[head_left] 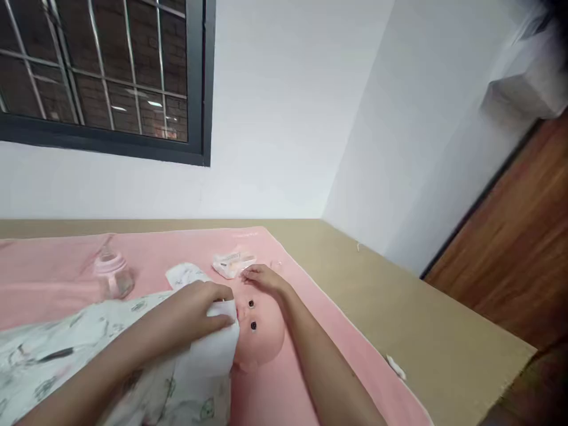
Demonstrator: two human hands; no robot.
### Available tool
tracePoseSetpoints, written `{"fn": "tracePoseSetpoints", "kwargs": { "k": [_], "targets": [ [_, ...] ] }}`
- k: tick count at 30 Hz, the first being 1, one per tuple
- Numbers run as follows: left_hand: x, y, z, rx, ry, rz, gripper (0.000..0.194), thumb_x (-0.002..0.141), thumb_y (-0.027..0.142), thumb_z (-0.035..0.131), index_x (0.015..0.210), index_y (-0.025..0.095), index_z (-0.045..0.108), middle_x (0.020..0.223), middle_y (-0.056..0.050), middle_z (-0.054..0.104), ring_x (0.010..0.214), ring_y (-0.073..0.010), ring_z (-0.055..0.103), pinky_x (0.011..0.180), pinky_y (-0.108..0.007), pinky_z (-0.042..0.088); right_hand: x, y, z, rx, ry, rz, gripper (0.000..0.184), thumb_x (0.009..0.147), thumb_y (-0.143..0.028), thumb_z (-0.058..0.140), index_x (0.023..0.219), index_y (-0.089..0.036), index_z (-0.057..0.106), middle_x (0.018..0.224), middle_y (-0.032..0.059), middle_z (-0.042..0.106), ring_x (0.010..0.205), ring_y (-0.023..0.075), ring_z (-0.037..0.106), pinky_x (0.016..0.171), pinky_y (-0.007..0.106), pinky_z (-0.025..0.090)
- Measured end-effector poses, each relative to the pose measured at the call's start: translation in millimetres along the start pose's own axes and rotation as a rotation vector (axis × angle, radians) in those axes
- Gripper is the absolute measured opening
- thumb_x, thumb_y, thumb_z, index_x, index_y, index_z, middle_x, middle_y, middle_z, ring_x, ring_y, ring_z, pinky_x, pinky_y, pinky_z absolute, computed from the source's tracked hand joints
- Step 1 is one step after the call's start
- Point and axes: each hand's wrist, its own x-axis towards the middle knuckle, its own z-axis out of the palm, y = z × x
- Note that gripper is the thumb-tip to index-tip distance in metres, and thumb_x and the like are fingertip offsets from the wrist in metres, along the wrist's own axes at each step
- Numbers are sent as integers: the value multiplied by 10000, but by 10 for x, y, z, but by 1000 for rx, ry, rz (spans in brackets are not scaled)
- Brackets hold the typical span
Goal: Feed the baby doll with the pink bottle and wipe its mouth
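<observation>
A baby doll (266, 331) lies on its back with its bald head to the right and its body under a white printed cloth (137, 307). My left hand (204, 310) pinches a plain white cloth (217, 343) between thumb and fingers, at the doll's mouth and chin. Part of the doll's lower face is hidden by that cloth and hand. My right hand (264, 278) rests against the far side of the doll's head, fingers stretched and holding nothing. Just beyond its fingertips is a small white plastic packet (233, 262).
A pink baby bottle (112, 275) stands at the left on a pink blanket (261, 408). The blanket covers part of a tan tabletop (355, 296). A small white scrap (396, 367) lies near the blanket's right edge. A barred window (97, 71) is in the wall behind.
</observation>
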Motion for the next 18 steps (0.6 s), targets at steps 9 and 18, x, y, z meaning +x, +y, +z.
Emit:
{"fn": "tracePoseSetpoints", "kwargs": {
  "k": [9, 18],
  "targets": [
    [-5, 40, 12, 35, -3, -20, 77, 767, 223, 474, 725, 203, 535, 756, 13, 612, 713, -182, 561, 605, -280, 319, -7, 14, -15, 114, 36, 64, 287, 687, -366, 815, 790, -128, 694, 771, 18, 700, 761, 123, 663, 847, 279, 507],
    [13, -80, 14, 49, 11, 1, 116, 777, 201, 461, 764, 212, 576, 758, 15, 634, 717, -184, 578, 600, -271, 319, 9, 53, -17, 147, 98, 81, 109, 806, -223, 724, 807, -121, 687, 780, 30, 708, 744, 117, 686, 855, 272, 539]
  ]
}}
